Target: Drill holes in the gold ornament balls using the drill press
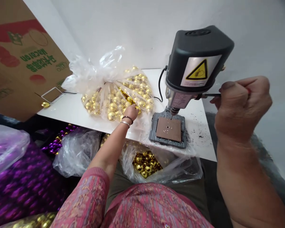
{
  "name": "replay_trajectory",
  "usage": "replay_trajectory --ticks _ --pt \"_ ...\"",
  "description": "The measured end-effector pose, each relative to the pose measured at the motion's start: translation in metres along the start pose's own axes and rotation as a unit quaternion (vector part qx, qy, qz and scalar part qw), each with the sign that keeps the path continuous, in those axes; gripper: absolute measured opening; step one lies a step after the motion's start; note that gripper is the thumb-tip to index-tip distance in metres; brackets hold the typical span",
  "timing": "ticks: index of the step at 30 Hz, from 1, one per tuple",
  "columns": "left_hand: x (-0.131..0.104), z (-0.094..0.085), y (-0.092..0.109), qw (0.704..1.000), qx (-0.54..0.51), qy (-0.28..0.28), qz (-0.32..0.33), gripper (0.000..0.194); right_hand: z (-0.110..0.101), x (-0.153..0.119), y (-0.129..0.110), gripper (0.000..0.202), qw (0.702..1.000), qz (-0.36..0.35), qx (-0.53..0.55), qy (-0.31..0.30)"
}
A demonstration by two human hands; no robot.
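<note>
My left hand [131, 111] reaches to a torn opening in a clear plastic bag [85, 76] full of shiny gold balls [112, 107]. Its fingers are curled in among the balls, and the fingertips are partly hidden, so what they hold cannot be made out. My right hand [243, 109] is closed around the lever [211, 95] on the side of a small bench drill press [197, 63]. Below the drill's chuck [174, 110] lies a brown square plate [168, 129] with a small hole, on the grey base [154, 126]. No ball sits on the plate.
A white table [104, 125] carries the machine, with dark shavings [200, 134] scattered beside it. An open bag of gold balls [146, 164] rests at my lap. At left are a cardboard box [21, 69], a loose gold ball [45, 104] and a bag of purple balls [26, 186].
</note>
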State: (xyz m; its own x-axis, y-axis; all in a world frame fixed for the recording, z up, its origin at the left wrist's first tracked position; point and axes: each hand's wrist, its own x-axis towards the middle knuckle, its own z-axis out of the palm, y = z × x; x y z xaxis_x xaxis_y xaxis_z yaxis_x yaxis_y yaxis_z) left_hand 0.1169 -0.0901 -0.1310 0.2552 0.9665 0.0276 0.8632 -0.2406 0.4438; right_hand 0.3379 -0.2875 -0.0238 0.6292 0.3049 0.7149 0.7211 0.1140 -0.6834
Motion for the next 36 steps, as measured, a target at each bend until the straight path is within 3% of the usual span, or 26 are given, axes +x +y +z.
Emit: replay_trajectory --ticks 4,8,10,12,14,16,19,21,25,31,36 --pt "0.006 0.010 -0.002 0.998 0.032 -0.045 0.005 0.030 -0.002 -0.001 -0.009 0.024 0.999 0.009 0.033 -0.002" --pt "-0.016 0.012 -0.006 0.999 0.017 -0.021 0.034 0.039 -0.002 -0.003 -0.012 0.021 0.999 0.012 0.044 -0.005" --pt "-0.037 0.008 -0.009 0.997 -0.057 0.008 0.056 0.046 -0.002 -0.004 -0.011 0.020 0.999 0.011 0.048 -0.005" --pt "-0.065 0.005 -0.013 0.977 -0.201 0.010 0.070 0.056 -0.001 -0.004 -0.010 0.019 0.999 0.008 0.044 -0.005" --pt "-0.094 0.004 -0.016 0.919 -0.388 -0.046 0.055 0.060 0.000 -0.005 -0.009 0.017 0.999 0.005 0.042 0.002" --pt "-0.119 0.007 -0.016 0.832 -0.538 -0.135 0.017 0.059 0.002 -0.003 -0.009 0.016 0.999 -0.001 0.047 0.013" --pt "-0.141 0.014 -0.008 0.716 -0.662 -0.219 -0.040 0.060 0.002 0.004 -0.013 0.016 0.999 -0.008 0.039 0.016" --pt "-0.145 0.019 0.000 0.682 -0.690 -0.233 -0.064 0.063 0.002 0.014 -0.018 0.020 1.000 0.001 0.008 0.006" --pt "-0.143 0.026 0.013 0.677 -0.690 -0.245 -0.075 0.063 0.005 0.043 -0.026 0.027 0.997 0.043 -0.036 -0.047" --pt "-0.139 0.026 0.023 0.664 -0.690 -0.275 -0.089 0.060 0.025 0.078 -0.020 0.026 0.991 0.099 0.002 -0.088" --pt "-0.132 0.020 0.032 0.713 -0.624 -0.303 -0.106 0.055 0.030 0.083 -0.011 0.027 0.991 0.093 0.022 -0.095"
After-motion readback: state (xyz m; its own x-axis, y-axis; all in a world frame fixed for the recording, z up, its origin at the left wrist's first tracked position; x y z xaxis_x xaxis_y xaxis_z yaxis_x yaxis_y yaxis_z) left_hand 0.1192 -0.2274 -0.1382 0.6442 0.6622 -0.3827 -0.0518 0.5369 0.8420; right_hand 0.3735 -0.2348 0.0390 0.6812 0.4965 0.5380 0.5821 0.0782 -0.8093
